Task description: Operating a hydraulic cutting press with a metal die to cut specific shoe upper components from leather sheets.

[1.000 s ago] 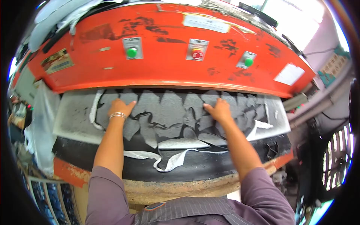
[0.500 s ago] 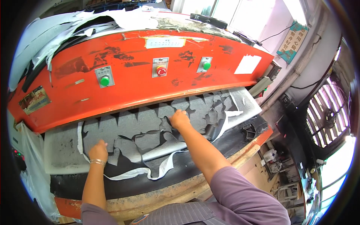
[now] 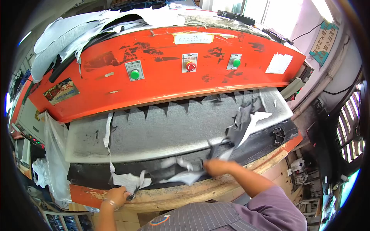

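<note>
Near the front edge of the press bed, my left hand (image 3: 116,196) is closed on the edge of a cut-out sheet scrap (image 3: 129,181), dark on one face and white on the other. My right hand (image 3: 216,168) grips the same torn web further right; motion blurs the fingers somewhat. The scrap droops in a ragged band between both hands, and its right part (image 3: 243,123) runs back up over the grey-white cutting board (image 3: 165,131). A thin strip trails along the board's left side. Jagged points of the sheet show beneath the red press beam (image 3: 165,84).
A small metal cutting die (image 3: 278,135) rests on the black ledge at right. The beam carries two green buttons (image 3: 134,74) and a red one (image 3: 190,66). White and black sheets (image 3: 77,34) lie heaped on top. Clear plastic (image 3: 56,154) hangs at left.
Both hands have drawn toward me and down, pulling the scrap off the board's middle to the front ledge. The view has shifted, so the press appears further right.
</note>
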Demonstrator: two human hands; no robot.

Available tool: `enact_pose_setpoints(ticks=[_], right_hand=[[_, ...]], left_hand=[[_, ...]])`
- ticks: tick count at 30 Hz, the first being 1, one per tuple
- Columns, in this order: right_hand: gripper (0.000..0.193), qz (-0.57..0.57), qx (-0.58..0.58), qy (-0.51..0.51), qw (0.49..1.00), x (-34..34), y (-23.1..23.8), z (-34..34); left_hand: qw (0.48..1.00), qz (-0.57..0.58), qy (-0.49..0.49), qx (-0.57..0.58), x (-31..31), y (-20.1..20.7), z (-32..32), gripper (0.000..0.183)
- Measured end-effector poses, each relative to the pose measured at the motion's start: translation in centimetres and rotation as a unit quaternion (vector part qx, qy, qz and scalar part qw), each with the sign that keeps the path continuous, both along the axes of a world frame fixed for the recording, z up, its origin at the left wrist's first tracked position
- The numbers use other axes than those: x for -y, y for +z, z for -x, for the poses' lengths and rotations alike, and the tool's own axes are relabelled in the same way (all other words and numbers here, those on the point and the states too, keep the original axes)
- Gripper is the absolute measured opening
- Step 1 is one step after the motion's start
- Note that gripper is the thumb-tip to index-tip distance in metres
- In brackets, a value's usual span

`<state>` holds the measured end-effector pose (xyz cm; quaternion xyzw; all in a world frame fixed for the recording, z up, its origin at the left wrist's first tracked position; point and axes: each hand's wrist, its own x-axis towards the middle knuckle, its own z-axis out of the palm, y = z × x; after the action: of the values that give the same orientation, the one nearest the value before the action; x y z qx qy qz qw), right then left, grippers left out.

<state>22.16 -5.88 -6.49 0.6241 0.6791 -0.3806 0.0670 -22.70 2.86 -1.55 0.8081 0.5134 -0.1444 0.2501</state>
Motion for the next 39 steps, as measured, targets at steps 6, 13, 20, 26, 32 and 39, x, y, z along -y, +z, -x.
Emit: enact_pose_setpoints(ticks=[6,13,20,26,32,39], right_hand=[[0.04,-0.001,-0.163,-0.105,0.981,7.1,8.0,-4.7],[0.079,-0.269,0.199,-0.463,0.821,-0.9,5.1,-17.4],[0.062,-0.184,0.248,-0.56,0.769,-6.3,2.8,-18.9],[0.044,-0.128,0.255,-0.451,0.846,-5.4,0.6,-22.9],[0.039,-0.011,0.375,-0.389,0.841,-0.2,2.6,-23.3],[0.032,0.107,0.435,-0.398,0.801,9.3,1.8,-23.6]], left_hand=[[0.952,-0.037,0.005,0.304,-1.9,6.1,2.4,0.041],[0.884,-0.297,0.257,0.252,-22.2,-1.7,-1.7,0.044],[0.892,-0.254,0.375,0.004,-27.1,-1.2,-10.9,0.044],[0.932,-0.295,0.206,-0.043,-27.8,-3.0,-8.8,0.028],[0.941,-0.3,0.152,-0.024,-24.2,-3.4,-5.6,0.026],[0.945,-0.276,0.173,-0.012,-15.5,-4.1,-1.9,0.02]])
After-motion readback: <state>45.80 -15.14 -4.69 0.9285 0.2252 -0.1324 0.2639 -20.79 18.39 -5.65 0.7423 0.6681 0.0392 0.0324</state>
